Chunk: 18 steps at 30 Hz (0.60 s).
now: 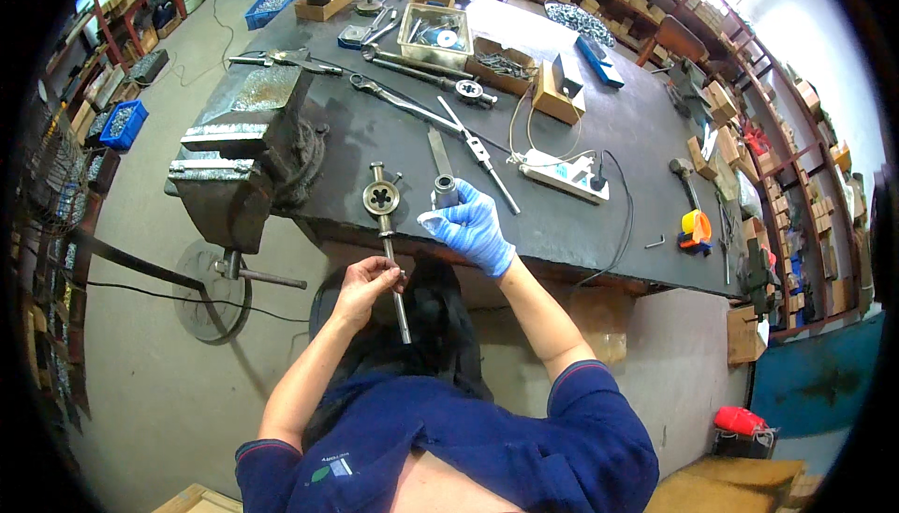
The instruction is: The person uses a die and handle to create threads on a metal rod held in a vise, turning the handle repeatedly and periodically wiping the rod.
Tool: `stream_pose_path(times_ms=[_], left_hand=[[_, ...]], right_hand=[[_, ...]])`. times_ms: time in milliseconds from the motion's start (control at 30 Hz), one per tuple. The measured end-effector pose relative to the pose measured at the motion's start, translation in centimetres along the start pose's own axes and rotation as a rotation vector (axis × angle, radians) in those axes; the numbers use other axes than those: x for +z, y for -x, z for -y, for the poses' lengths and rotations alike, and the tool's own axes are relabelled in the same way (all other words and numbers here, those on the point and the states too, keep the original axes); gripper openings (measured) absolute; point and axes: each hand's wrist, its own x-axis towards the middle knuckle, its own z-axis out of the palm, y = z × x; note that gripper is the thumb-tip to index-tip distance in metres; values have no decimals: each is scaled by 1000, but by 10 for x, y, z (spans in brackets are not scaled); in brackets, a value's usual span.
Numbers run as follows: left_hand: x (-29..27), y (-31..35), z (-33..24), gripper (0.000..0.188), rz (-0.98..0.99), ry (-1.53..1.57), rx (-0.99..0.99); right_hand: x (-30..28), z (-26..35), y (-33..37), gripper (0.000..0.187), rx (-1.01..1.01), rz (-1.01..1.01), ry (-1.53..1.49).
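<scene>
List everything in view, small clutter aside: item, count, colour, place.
Workbench: 1, black, centre
Large vise: 1, dark grey, bench's left end
Held die stock: 1, grey, over bench's front edge
Cylinder: 1, grey, near front edge
Other die stock: 1, grey, bench rear
Tap wrench: 1, silver, mid-bench
Power strip: 1, white, mid-bench
Plastic bin: 1, clear, bench rear
Flat case: 1, blue, bench rear
Hammer: 1, dull grey head, bench right
Crates: 2, blue, floor left
Fan: 1, dark, far left
Shelving: uncounted, reddish-brown, right
Left hand: 1, bare, on held die stock
Right hand: 1, blue-gloved, holding cylinder
</scene>
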Motion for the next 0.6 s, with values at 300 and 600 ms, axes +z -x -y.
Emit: stream_pose_path(times_ms=[300,600], left_hand=[[2,-1,-4,18,-15,8,-12],[-1,-2,-1,19,8,-2,-37]], right_hand=[[12,-1,33,18,92,-20,-169],[15,5,53,19,108,-5,-161]])
